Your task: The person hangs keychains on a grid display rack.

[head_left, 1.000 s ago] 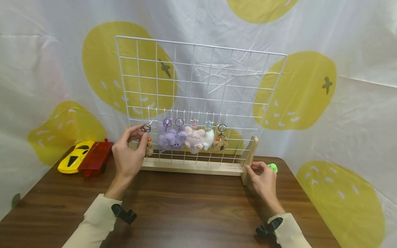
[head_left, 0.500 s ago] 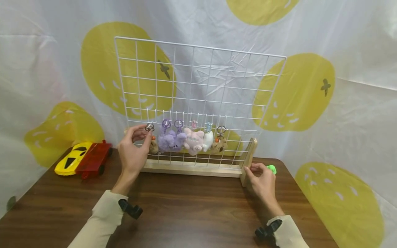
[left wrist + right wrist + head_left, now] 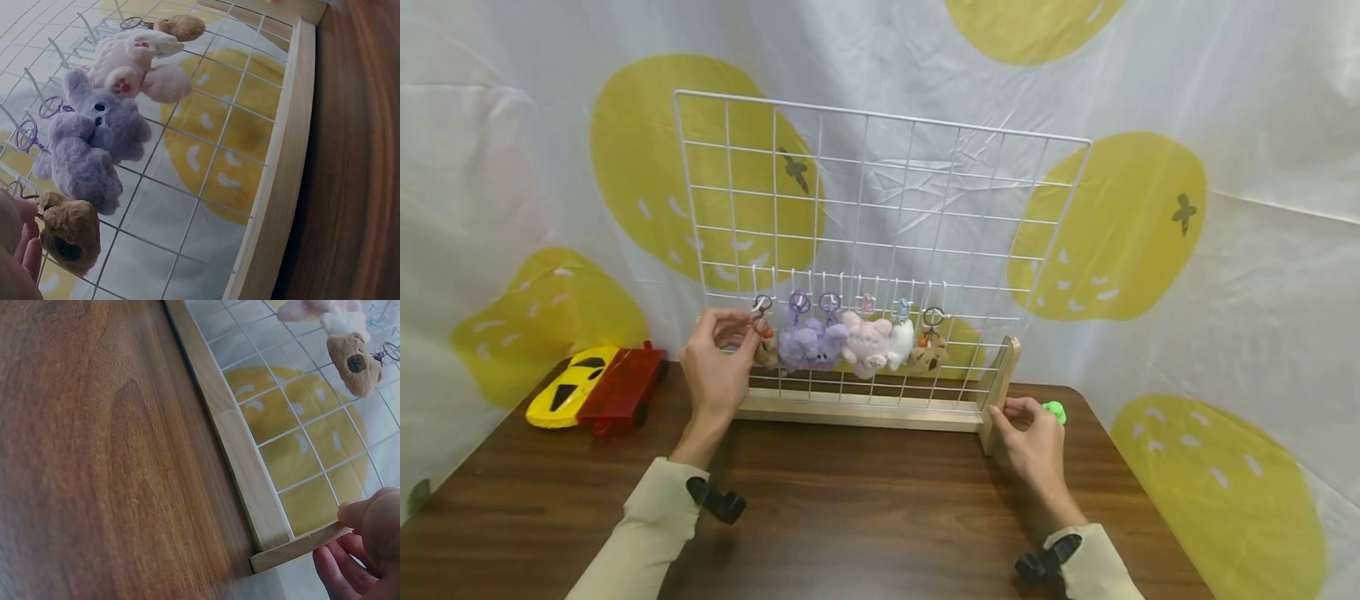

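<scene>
My left hand (image 3: 718, 367) pinches a brown plush keychain (image 3: 70, 234) just below its dark metal ring (image 3: 763, 303). The ring overlaps a white hook at the left end of a row on the wire grid rack (image 3: 880, 204). On the right, thumb and fingers of my right hand (image 3: 1034, 437) grip the rack's wooden end piece (image 3: 303, 547). Between the hands hang two purple plush keychains (image 3: 87, 153), a pink one (image 3: 867, 343), a white one (image 3: 901, 345) and another brown one (image 3: 355, 364).
A yellow toy car (image 3: 571, 387) lies beside a red translucent toy vehicle (image 3: 621, 392) at the table's left. Behind my right hand sits a small green object (image 3: 1055, 411). A patterned cloth (image 3: 1247, 250) hangs behind the brown wooden table (image 3: 865, 508).
My left hand has moved slightly right with the brown plush keychain, bringing its ring over the hook, then its fingers have slid lower. My right hand stays on the wooden end piece.
</scene>
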The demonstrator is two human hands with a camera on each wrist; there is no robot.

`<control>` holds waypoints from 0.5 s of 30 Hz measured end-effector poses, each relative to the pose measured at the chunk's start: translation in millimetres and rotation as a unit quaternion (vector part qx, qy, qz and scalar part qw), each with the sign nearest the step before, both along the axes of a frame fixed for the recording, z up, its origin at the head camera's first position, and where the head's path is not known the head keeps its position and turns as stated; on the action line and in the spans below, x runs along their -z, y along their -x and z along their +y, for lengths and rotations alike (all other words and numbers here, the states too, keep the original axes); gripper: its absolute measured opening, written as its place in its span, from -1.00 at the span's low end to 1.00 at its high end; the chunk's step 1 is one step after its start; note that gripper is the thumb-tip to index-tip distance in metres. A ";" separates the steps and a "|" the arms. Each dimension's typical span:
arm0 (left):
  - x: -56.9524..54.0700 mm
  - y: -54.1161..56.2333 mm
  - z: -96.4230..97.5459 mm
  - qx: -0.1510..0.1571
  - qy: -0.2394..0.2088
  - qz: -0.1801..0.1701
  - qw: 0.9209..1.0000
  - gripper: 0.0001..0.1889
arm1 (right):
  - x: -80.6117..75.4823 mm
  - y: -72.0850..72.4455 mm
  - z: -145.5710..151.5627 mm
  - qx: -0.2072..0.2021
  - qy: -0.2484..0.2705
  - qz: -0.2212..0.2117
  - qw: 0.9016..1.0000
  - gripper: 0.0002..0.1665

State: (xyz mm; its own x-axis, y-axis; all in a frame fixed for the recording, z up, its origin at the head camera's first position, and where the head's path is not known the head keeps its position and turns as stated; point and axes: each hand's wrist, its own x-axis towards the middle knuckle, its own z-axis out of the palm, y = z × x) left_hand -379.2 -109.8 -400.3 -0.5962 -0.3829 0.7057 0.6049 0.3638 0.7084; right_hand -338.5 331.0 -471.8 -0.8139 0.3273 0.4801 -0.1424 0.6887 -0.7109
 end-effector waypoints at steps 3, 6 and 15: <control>2.1 -3.6 -3.8 -0.004 0.020 -0.002 1.000 -0.84 | 0.5 1.6 -0.6 -0.003 0.002 0.001 1.000 -0.71; 4.6 -8.2 -7.8 -0.011 0.046 -0.005 0.999 -0.86 | 0.6 1.3 0.2 -0.006 0.008 0.002 1.000 -0.71; 15.9 -26.6 -28.5 -0.044 0.135 0.034 0.989 -0.80 | -1.5 -5.0 9.6 -0.010 0.009 0.004 1.000 -0.69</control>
